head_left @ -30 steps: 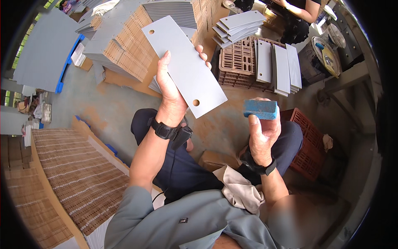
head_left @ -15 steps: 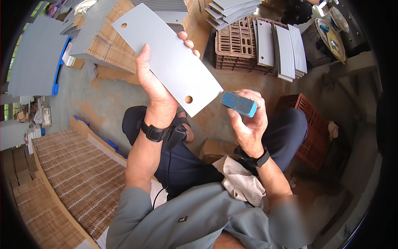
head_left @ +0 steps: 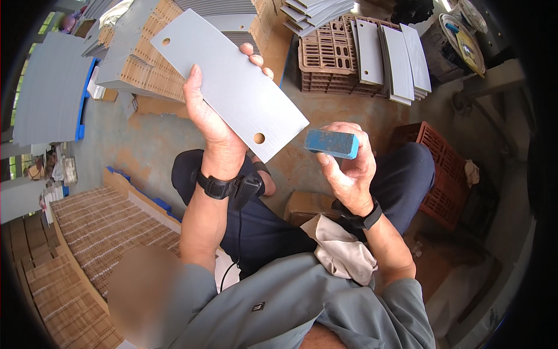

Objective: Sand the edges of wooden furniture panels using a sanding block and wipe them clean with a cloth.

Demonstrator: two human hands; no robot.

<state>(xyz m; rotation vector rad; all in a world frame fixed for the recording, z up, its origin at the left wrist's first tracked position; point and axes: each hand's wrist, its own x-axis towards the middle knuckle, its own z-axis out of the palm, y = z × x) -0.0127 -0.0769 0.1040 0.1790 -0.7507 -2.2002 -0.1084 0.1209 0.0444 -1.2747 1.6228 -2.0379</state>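
Note:
My left hand (head_left: 212, 119) grips a long light-grey panel (head_left: 232, 81) by its middle, thumb on one long edge and fingertips curling over the other. A round hole shows near each end of the panel, which slants from upper left to lower right. In my right hand (head_left: 351, 174) is a blue rectangular block (head_left: 331, 143), scuffed brownish on its upper face, pinched between thumb and fingers. The block sits just beside the panel's lower right corner, with a small gap between them. A beige cloth (head_left: 340, 250) lies over my lap.
Stacked grey panels rest on a brown plastic crate (head_left: 328, 49) ahead. Tall panel stacks (head_left: 151, 70) stand at the far left. To my right is a reddish crate (head_left: 444, 198); a long box of packed brown pieces (head_left: 110, 232) lies at left. A cardboard box (head_left: 311, 206) sits between my legs.
The panel and my left hand have shifted slightly left. The block has moved a little left and turned more level, still apart from the panel's corner.

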